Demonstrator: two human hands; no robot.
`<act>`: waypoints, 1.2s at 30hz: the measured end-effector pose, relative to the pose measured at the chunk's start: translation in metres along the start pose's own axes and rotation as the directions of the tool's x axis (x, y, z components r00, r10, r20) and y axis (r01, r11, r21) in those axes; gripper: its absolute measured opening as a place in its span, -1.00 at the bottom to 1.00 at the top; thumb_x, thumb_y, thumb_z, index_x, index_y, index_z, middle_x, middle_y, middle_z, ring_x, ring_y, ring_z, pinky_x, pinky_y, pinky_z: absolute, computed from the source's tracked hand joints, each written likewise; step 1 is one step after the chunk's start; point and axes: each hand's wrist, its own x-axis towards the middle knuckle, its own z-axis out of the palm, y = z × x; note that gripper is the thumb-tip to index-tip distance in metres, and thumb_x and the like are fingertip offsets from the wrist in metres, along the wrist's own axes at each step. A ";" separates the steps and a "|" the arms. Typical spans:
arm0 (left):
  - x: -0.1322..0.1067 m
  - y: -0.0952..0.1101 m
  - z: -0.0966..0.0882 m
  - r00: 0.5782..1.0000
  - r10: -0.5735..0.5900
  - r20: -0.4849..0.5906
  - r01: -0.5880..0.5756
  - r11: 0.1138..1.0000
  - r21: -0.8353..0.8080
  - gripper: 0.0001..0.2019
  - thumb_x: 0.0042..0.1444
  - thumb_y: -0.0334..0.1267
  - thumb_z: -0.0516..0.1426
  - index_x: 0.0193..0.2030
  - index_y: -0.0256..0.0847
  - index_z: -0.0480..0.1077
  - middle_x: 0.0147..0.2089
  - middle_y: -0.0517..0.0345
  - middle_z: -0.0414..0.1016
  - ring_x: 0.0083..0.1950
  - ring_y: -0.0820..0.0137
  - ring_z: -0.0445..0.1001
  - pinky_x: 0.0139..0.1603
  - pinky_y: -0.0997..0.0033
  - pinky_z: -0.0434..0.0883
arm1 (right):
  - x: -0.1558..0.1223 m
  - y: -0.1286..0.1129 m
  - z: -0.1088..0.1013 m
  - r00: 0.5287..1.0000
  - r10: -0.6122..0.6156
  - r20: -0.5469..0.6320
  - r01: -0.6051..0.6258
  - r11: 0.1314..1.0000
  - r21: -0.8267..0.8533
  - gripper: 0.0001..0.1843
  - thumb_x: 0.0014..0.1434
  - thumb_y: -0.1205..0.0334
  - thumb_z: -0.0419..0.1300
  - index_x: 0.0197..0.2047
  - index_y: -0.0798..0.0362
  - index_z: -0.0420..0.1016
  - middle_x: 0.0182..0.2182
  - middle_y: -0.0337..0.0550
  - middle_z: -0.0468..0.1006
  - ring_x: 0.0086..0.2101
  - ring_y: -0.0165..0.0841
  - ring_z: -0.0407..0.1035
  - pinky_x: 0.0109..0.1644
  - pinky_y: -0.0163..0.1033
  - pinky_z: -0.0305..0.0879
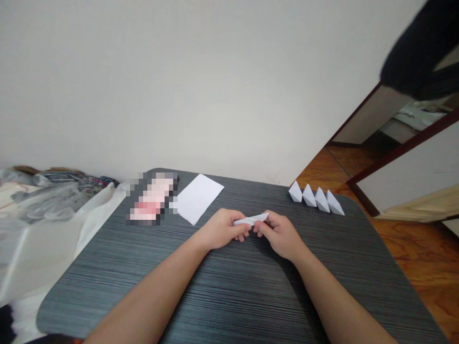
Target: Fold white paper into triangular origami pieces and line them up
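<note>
A narrow piece of folded white paper (254, 219) is held just above the table, level with its middle. My left hand (229, 225) pinches its left end, thumb on the near side and fingers curled beneath. The right end sits between the thumb and fingers of my right hand (275, 230), which is also closed. Parts of the paper are hidden behind my fingers. Several folded white paper boats (309, 198) stand side by side in a row at the table's back right. White paper sheets (199, 197) lie flat to the left of my hands.
The dark wood-grain table (222, 296) has rounded corners and meets a pale wall at the back. A pixelated pinkish item (152, 198) lies back left. Clear plastic bags (71, 196) crowd the left side. Wooden floor (412, 253) and a doorway are to the right.
</note>
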 end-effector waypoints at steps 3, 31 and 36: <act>0.000 -0.001 -0.001 0.999 0.004 -0.035 -0.005 1.000 -0.030 -0.77 0.13 -0.19 0.06 -0.36 -0.33 0.43 -0.49 0.12 0.48 -0.48 0.49 0.44 -0.44 0.55 0.35 | 0.001 0.001 -0.002 0.998 0.001 -0.060 0.000 1.000 0.020 -0.80 0.21 0.22 0.08 -0.41 0.08 0.42 -0.52 -0.22 0.46 -0.47 -0.39 0.36 -0.34 -0.28 0.24; 0.005 -0.007 -0.005 0.990 -0.011 -0.142 -0.009 0.990 -0.143 -0.71 0.15 -0.13 0.05 -0.38 -0.35 0.40 -0.50 0.08 0.48 -0.52 0.50 0.41 -0.46 0.51 0.33 | 0.003 0.013 -0.001 0.954 0.128 -0.271 -0.052 0.961 0.272 -0.73 0.21 0.05 0.07 -0.40 0.06 0.33 -0.59 -0.22 0.43 -0.62 -0.46 0.17 -0.53 -0.32 0.11; 0.004 -0.007 -0.005 0.993 0.031 -0.113 -0.044 0.992 -0.120 -0.74 0.15 -0.16 0.05 -0.35 -0.34 0.40 -0.45 0.08 0.49 -0.47 0.50 0.41 -0.40 0.49 0.35 | 0.002 0.012 0.000 0.955 0.118 -0.272 -0.054 0.971 0.232 -0.73 0.22 0.07 0.06 -0.42 0.05 0.34 -0.59 -0.23 0.43 -0.61 -0.45 0.18 -0.51 -0.32 0.11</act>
